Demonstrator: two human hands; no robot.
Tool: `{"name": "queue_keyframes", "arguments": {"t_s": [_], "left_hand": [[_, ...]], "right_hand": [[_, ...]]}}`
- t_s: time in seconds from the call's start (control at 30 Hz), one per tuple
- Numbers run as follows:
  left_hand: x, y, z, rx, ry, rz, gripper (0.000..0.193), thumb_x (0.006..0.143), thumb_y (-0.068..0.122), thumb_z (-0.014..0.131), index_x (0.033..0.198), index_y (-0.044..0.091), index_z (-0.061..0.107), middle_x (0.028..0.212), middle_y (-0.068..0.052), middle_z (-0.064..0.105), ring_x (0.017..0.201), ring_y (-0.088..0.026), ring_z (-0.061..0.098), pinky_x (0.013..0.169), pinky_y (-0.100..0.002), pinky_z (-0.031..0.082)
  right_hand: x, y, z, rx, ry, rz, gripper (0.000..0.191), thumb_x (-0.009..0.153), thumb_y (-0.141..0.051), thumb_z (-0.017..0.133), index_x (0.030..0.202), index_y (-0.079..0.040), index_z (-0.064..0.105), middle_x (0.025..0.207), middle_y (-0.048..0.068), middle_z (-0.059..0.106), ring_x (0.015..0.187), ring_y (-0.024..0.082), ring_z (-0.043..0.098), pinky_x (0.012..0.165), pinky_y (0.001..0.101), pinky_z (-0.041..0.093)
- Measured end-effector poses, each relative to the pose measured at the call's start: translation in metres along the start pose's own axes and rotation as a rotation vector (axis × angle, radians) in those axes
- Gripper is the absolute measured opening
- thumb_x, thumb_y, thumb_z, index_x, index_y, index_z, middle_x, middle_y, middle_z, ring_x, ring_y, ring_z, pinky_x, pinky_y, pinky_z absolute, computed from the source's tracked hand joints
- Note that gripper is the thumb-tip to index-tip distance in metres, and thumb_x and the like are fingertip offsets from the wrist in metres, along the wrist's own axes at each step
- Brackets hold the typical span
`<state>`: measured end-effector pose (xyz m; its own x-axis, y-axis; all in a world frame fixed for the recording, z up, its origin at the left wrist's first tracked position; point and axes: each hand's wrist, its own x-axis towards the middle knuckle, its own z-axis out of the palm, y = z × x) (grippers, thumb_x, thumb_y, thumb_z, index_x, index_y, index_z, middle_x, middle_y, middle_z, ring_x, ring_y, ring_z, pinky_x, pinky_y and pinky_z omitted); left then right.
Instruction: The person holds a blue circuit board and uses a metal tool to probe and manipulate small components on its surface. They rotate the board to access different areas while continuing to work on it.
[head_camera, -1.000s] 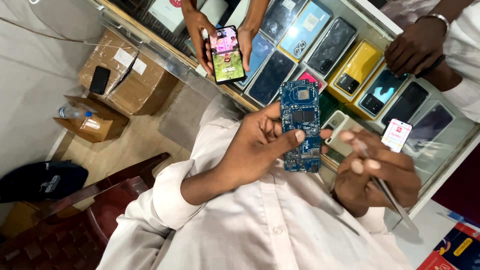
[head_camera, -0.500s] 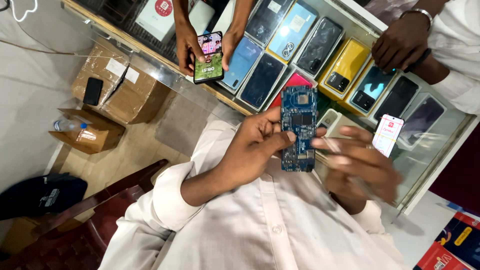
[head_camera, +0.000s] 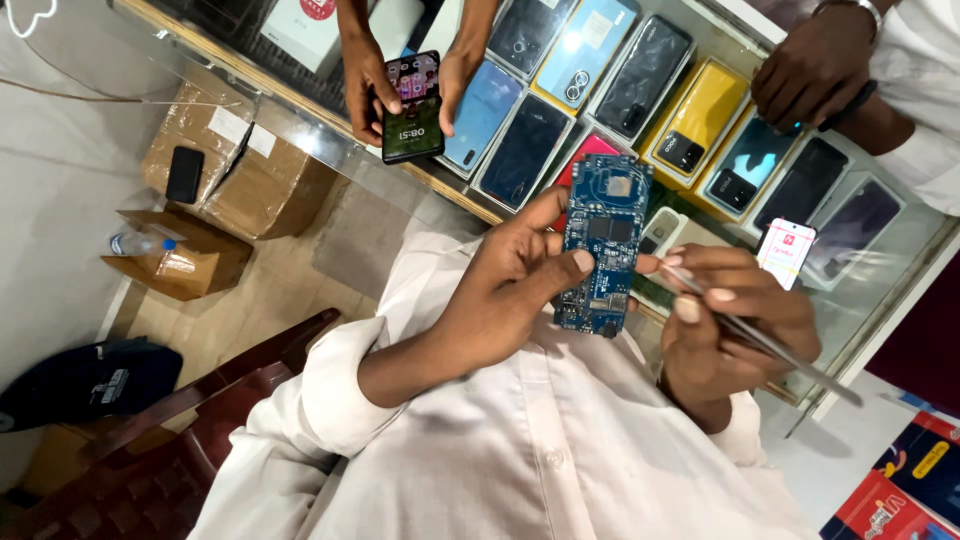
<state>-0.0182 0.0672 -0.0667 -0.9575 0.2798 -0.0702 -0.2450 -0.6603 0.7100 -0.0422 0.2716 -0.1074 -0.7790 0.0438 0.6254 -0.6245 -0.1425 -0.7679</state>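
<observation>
Head view: left hand (head_camera: 500, 290) pinches a blue circuit board (head_camera: 603, 245) upright between thumb and fingers, grip closed on its left edge. Just right of that grip, the right hand (head_camera: 735, 330) is closed around metal tweezers (head_camera: 760, 340), their tip near the board's right edge. Beyond both, another person's hands hold a phone (head_camera: 412, 105) over the glass surface (head_camera: 300, 130).

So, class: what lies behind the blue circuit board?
Behind the blue circuit board, a glass display counter holds boxed phones; a red box is partly covered.
</observation>
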Motion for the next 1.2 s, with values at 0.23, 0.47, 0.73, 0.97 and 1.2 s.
{"name": "queue_keyframes", "arguments": {"t_s": [0.23, 0.47, 0.73, 0.97, 1.2], "left_hand": [[-0.011, 0.003, 0.005, 0.110, 0.096, 0.042, 0.040, 0.110, 0.007, 0.059, 0.147, -0.003, 0.047, 0.109, -0.004, 0.075, 0.098, -0.002, 0.066, 0.088, -0.020, 0.054], [-0.022, 0.000, 0.007, 0.219, 0.131, 0.106, 0.033, 0.110, 0.004, 0.062, 0.141, -0.005, 0.053, 0.093, -0.001, 0.071, 0.085, 0.002, 0.057, 0.074, -0.016, 0.046], [-0.028, 0.005, 0.013, 0.185, 0.153, 0.090, 0.031, 0.107, -0.001, 0.062, 0.136, -0.006, 0.054, 0.101, -0.006, 0.077, 0.092, -0.002, 0.067, 0.081, -0.019, 0.056], [-0.025, 0.003, 0.013, 0.202, 0.162, 0.136, 0.031, 0.108, 0.001, 0.062, 0.138, -0.007, 0.056, 0.097, -0.005, 0.076, 0.087, -0.001, 0.065, 0.078, -0.018, 0.054], [-0.021, 0.003, 0.015, 0.252, 0.200, 0.135, 0.034, 0.106, 0.003, 0.063, 0.139, -0.006, 0.056, 0.082, 0.004, 0.068, 0.073, 0.005, 0.051, 0.066, -0.014, 0.042]], "right_hand": [[0.005, -0.016, 0.004, -0.326, -0.261, -0.017, 0.020, 0.094, 0.008, 0.076, 0.103, -0.002, 0.062, 0.091, 0.020, 0.073, 0.094, 0.030, 0.074, 0.080, 0.0342, 0.062], [0.008, -0.020, 0.009, -0.387, -0.349, -0.073, 0.025, 0.090, 0.011, 0.077, 0.104, -0.001, 0.060, 0.094, 0.020, 0.072, 0.093, 0.032, 0.075, 0.079, 0.0330, 0.062], [0.013, -0.029, 0.024, -0.462, -0.353, -0.235, 0.026, 0.089, 0.014, 0.076, 0.102, -0.001, 0.059, 0.094, 0.017, 0.073, 0.094, 0.031, 0.075, 0.076, 0.0319, 0.065], [0.018, -0.033, 0.025, -0.505, -0.376, -0.225, 0.025, 0.088, 0.015, 0.078, 0.100, -0.001, 0.062, 0.095, 0.015, 0.073, 0.094, 0.030, 0.075, 0.076, 0.0323, 0.064], [0.025, -0.032, 0.025, -0.508, -0.396, -0.237, 0.025, 0.086, 0.015, 0.077, 0.100, -0.001, 0.064, 0.096, 0.015, 0.073, 0.093, 0.030, 0.074, 0.077, 0.0351, 0.063]]}}
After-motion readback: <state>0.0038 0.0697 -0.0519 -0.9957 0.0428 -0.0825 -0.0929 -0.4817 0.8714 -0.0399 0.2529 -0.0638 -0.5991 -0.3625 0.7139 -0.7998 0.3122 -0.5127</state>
